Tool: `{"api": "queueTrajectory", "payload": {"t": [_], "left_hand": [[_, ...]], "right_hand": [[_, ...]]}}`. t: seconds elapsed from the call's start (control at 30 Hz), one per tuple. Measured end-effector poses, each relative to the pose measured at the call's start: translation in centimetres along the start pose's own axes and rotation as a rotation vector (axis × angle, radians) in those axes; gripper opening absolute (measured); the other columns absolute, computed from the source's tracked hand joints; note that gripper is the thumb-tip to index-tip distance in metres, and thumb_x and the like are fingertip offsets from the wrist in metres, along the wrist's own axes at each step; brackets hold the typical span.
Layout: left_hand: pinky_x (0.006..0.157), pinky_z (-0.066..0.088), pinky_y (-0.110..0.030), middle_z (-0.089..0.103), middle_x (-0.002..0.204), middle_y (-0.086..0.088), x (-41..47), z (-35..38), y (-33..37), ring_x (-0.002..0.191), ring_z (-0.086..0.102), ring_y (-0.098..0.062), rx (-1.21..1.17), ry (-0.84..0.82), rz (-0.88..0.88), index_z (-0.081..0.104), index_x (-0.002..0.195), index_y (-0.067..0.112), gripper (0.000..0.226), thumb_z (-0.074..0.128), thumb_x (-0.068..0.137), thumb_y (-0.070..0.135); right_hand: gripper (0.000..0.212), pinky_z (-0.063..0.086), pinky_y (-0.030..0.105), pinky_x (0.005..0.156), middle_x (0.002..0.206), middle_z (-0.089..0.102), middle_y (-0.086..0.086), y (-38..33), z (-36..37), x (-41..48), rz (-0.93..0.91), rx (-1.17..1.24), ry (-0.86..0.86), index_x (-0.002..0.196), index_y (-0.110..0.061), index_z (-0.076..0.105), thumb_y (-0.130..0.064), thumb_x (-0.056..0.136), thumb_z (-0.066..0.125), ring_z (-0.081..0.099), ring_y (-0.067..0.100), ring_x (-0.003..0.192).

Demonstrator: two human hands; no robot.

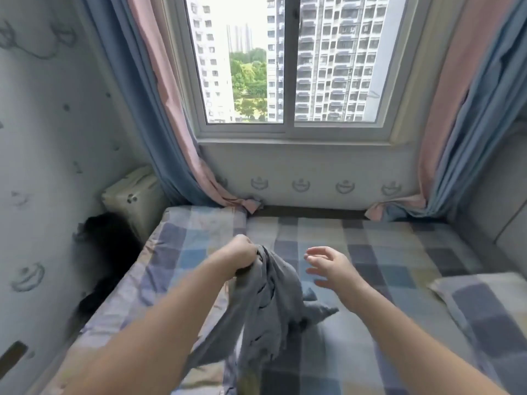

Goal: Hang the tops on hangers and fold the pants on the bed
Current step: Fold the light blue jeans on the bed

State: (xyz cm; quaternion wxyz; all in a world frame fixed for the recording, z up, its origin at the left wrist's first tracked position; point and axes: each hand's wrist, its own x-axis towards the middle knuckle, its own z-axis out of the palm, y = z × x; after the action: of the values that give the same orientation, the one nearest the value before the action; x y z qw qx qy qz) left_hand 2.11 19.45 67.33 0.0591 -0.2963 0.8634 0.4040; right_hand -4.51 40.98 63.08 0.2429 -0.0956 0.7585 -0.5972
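A grey garment (268,306) hangs bunched above the checked bed (370,252); its lower part trails down toward the sheet. Whether it is a top or pants I cannot tell. My left hand (242,256) grips the garment's upper edge in a fist, lifting it over the middle of the bed. To the right of the cloth, my right hand (328,266) hovers with loosely spread fingers, holding nothing and a short gap away from the fabric. No hangers are in view.
A checked pillow (484,306) lies at the right. A dark garment (105,252) is heaped in the gap between the bed and the left wall, beside a cream box (131,192). Curtains (176,155) frame the window (288,64) behind the bed.
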Motion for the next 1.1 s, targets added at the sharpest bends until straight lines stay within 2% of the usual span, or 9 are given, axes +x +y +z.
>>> {"api": "queueTrajectory", "payload": {"t": [0.13, 0.27, 0.43, 0.53, 0.73, 0.83, 0.93, 1.03, 1.1], "left_hand": [[0.06, 0.048, -0.026, 0.053, 0.082, -0.01, -0.7, 4.7, -2.2, 0.074, 0.055, -0.023, -0.649, -0.005, -0.263, 0.054, 0.093, 0.007, 0.02, 0.037, 0.103, 0.004], [0.052, 0.05, -0.022, 0.051, 0.077, -0.01, -2.4, 7.7, -2.5, 0.066, 0.051, -0.02, -1.144, -0.066, -0.406, 0.052, 0.078, 0.004, 0.031, 0.031, 0.099, -0.005], [0.056, 0.058, -0.028, 0.056, 0.086, -0.015, -4.7, 10.1, -1.9, 0.075, 0.058, -0.025, -1.461, -0.161, -0.409, 0.054, 0.105, -0.005, 0.03, 0.026, 0.097, -0.011], [0.058, 0.06, -0.03, 0.059, 0.089, -0.018, -5.4, 10.2, -1.8, 0.079, 0.062, -0.027, -1.497, -0.201, -0.376, 0.052, 0.117, -0.009, 0.031, 0.029, 0.096, -0.012], [0.056, 0.061, -0.034, 0.064, 0.11, -0.024, -5.2, 10.0, -4.0, 0.093, 0.066, -0.031, -1.356, -0.093, -0.338, 0.048, 0.135, -0.014, 0.037, 0.037, 0.1, -0.007], [0.071, 0.059, -0.045, 0.059, 0.113, -0.019, -5.6, 10.7, -5.8, 0.088, 0.067, -0.031, -1.022, -0.035, -0.308, 0.042, 0.141, 0.001, 0.042, 0.046, 0.099, -0.006], [0.081, 0.055, -0.042, 0.058, 0.125, -0.01, -6.8, 11.4, -6.8, 0.098, 0.064, -0.023, -0.537, -0.246, -0.17, 0.046, 0.143, 0.018, 0.054, 0.066, 0.094, 0.009], [0.104, 0.041, -0.034, 0.021, 0.163, 0.002, -7.9, 12.6, -6.0, 0.14, 0.038, -0.02, -0.089, -0.374, 0.121, 0.039, 0.149, 0.039, 0.083, 0.082, 0.078, 0.041], [0.118, 0.027, -0.041, 0.003, 0.165, 0.017, -8.7, 14.4, -4.5, 0.152, 0.014, -0.015, -0.057, -0.407, 0.323, 0.031, 0.15, 0.05, 0.101, 0.084, 0.064, 0.059]], "right_hand": [[0.041, 0.055, 0.024, 0.081, 0.11, 0.073, -0.012, 5.0, 2.9, -7.0, 0.05, 0.049, -0.215, 0.119, -0.03, 0.061, -0.05, 0.084, 0.07, 0.07, 0.004, 0.099], [0.069, 0.052, 0.025, 0.089, 0.116, 0.067, -0.02, 7.6, 4.5, -10.7, 0.031, -0.064, -0.263, 0.125, -0.048, 0.046, -0.071, 0.067, 0.073, 0.065, 0.0, 0.106], [0.036, 0.037, 0.04, 0.097, 0.108, 0.067, -0.018, 11.7, 2.1, -9.9, 0.063, -0.668, 0.123, 0.118, -0.043, 0.051, -0.049, 0.082, 0.056, 0.058, 0.017, 0.106], [0.013, 0.037, 0.038, 0.085, 0.091, 0.067, -0.006, 14.7, -0.5, -9.3, 0.19, -0.713, 0.163, 0.087, -0.032, 0.061, -0.034, 0.095, 0.052, 0.061, 0.028, 0.102], [0.027, 0.034, 0.033, 0.056, 0.071, 0.056, 0.004, 14.6, -5.0, -9.4, -0.003, -0.324, 0.399, 0.077, -0.017, 0.053, -0.004, 0.099, 0.045, 0.051, 0.023, 0.07], [0.027, 0.037, 0.016, 0.054, 0.067, 0.056, -0.009, 10.7, -6.5, -10.2, -0.251, -0.24, 0.479, 0.083, -0.021, 0.057, -0.002, 0.098, 0.047, 0.049, 0.003, 0.063], [0.017, 0.042, 0.022, 0.058, 0.069, 0.06, -0.009, 6.3, -7.2, -11.2, -0.477, -0.238, 0.367, 0.091, -0.019, 0.063, -0.01, 0.099, 0.052, 0.052, 0.005, 0.065], [0.014, 0.047, 0.023, 0.062, 0.073, 0.063, -0.009, 2.9, -6.9, -11.8, -0.583, -0.277, 0.282, 0.09, -0.02, 0.067, -0.013, 0.097, 0.058, 0.058, 0.01, 0.07], [0.016, 0.046, 0.018, 0.063, 0.073, 0.064, -0.012, 1.4, -6.6, -12.0, -0.607, -0.286, 0.247, 0.087, -0.021, 0.067, -0.008, 0.094, 0.064, 0.058, 0.006, 0.069]]}}
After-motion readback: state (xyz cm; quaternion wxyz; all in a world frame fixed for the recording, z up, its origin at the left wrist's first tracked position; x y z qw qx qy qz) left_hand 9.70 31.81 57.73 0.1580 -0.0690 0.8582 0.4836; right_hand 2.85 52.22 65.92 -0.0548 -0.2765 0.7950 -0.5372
